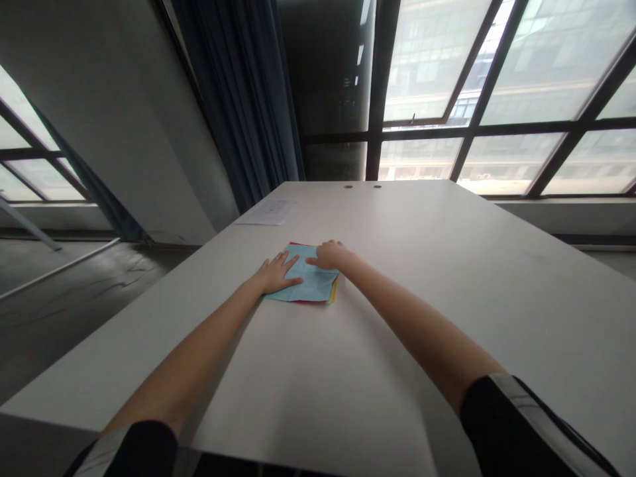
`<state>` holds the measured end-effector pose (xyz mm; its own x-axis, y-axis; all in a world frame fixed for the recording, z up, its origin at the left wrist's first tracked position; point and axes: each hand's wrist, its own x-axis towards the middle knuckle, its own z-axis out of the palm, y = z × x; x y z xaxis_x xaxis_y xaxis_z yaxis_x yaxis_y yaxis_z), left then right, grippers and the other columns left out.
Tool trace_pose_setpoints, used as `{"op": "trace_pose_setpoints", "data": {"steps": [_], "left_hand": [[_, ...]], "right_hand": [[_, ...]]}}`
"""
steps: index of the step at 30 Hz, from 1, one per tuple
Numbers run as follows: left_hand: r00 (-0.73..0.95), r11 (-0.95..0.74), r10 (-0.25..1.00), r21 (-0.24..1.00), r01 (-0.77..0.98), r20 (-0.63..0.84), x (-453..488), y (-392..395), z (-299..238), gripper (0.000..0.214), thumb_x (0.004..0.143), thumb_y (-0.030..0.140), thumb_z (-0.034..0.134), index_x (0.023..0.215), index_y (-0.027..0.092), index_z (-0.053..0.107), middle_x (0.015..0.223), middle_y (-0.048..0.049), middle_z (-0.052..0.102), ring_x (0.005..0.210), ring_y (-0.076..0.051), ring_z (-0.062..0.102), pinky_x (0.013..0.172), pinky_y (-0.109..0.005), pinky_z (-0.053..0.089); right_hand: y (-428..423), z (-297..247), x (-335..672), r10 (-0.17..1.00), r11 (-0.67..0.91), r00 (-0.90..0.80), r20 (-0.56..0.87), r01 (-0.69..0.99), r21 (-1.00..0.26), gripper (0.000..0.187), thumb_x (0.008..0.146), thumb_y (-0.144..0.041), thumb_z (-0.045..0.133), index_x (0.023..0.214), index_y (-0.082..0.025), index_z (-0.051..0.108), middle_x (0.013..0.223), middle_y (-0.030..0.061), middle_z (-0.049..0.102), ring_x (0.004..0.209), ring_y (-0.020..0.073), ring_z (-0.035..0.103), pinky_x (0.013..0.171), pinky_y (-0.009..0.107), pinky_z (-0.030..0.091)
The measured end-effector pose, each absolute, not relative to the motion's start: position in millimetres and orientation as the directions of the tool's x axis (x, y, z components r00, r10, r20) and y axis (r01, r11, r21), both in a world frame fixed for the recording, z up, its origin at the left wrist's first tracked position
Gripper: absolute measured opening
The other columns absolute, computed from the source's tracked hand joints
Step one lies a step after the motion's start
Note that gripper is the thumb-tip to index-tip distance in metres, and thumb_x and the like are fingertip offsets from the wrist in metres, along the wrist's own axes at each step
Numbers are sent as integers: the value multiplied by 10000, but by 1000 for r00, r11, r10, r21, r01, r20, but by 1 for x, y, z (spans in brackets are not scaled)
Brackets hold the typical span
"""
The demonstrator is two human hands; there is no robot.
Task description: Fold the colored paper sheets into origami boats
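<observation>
A light blue sheet of paper (pixel 316 286) lies on top of a small stack on the white table, with creases across it. Red and yellow paper edges (pixel 334 291) peek out from beneath at the right and front. My left hand (pixel 277 273) rests flat on the blue sheet's left side, fingers spread. At the sheet's far right corner is my right hand (pixel 332 255), its fingers curled and its thumb side over the paper. What lies under those curled fingers is partly hidden.
The long white table (pixel 397 238) reaches toward the windows. A printed white sheet (pixel 268 212) lies at its far left edge. Two round dark holes (pixel 348 187) sit at the far end. A dark blue curtain (pixel 243 99) hangs beyond the left side.
</observation>
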<state>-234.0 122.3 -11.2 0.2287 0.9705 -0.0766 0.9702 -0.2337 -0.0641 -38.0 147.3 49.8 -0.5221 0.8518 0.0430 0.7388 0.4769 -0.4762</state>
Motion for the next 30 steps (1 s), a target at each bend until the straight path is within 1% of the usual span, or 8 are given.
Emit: {"op": "trace_pose_setpoints", "data": {"steps": [2, 5, 9, 12, 16, 20, 23, 30], "left_hand": [[236, -240, 970, -77, 968, -62, -234, 122, -12, 828, 704, 715, 285, 1376, 258, 127, 1446, -135, 99, 1309, -310, 122, 978, -533, 188], [252, -256, 966, -80, 963, -49, -234, 121, -11, 805, 711, 706, 290, 1369, 261, 163, 1447, -117, 111, 1299, -326, 146, 962, -544, 215], [243, -248, 968, -79, 966, -62, -234, 121, -10, 802, 731, 668, 321, 1376, 224, 148, 1444, -137, 105, 1301, -320, 146, 967, -525, 227], [230, -236, 970, -72, 969, -81, -235, 123, -11, 696, 794, 604, 252, 1379, 250, 121, 1450, -116, 85, 1316, -289, 106, 987, -509, 198], [228, -235, 969, -58, 970, -95, -238, 127, -15, 589, 848, 527, 165, 1377, 278, 88, 1452, -101, 82, 1323, -264, 86, 997, -511, 164], [225, -229, 971, -44, 973, -82, -240, 129, -17, 534, 871, 467, 138, 1374, 295, 88, 1453, -96, 88, 1322, -254, 100, 998, -513, 159], [214, -217, 974, -34, 976, -80, -241, 129, -17, 534, 870, 458, 153, 1374, 292, 91, 1454, -92, 80, 1323, -255, 95, 1003, -504, 156], [203, -207, 977, -65, 976, -58, -244, 128, -16, 546, 860, 491, 189, 1370, 314, 106, 1452, -103, 81, 1310, -307, 118, 995, -497, 174]], "right_hand": [[146, 60, -62, 853, 488, -503, 141, 671, -559, 691, 785, -570, 411, 1236, -48, 438, 1275, 190, 449, 1222, 271, 338, 1012, 400, 207], [139, 57, -97, 887, 441, -398, 234, 582, -683, 653, 896, -480, 91, 1360, -24, 145, 1387, 143, 299, 1262, 149, 288, 1001, 268, 245], [132, 24, -116, 945, 321, -232, 229, 534, -783, 610, 878, -360, -127, 1368, -15, -14, 1435, 143, 163, 1308, 122, 174, 1000, 276, 243], [133, -2, -108, 956, 292, -161, 243, 507, -811, 597, 883, -389, -80, 1380, -72, 7, 1434, 116, 185, 1310, 123, 165, 1015, 309, 216], [141, -19, -85, 932, 360, -210, 295, 631, -688, 589, 890, -445, 72, 1369, -115, 167, 1431, 105, 207, 1316, 167, 139, 1034, 359, 154], [149, -23, -65, 929, 369, -321, 183, 788, -494, 613, 861, -519, 178, 1322, -138, 312, 1410, 139, 251, 1307, 254, 146, 1020, 487, 68], [153, -26, -56, 931, 356, -356, 78, 844, -401, 642, 835, -566, 198, 1348, -187, 265, 1437, 118, 183, 1315, 252, 113, 1013, 510, 30], [154, -25, -32, 971, 220, -239, -21, 922, -317, 774, 787, -637, 162, 1388, -150, 120, 1456, 116, 74, 1321, 263, 51, 1002, 537, -19]]}}
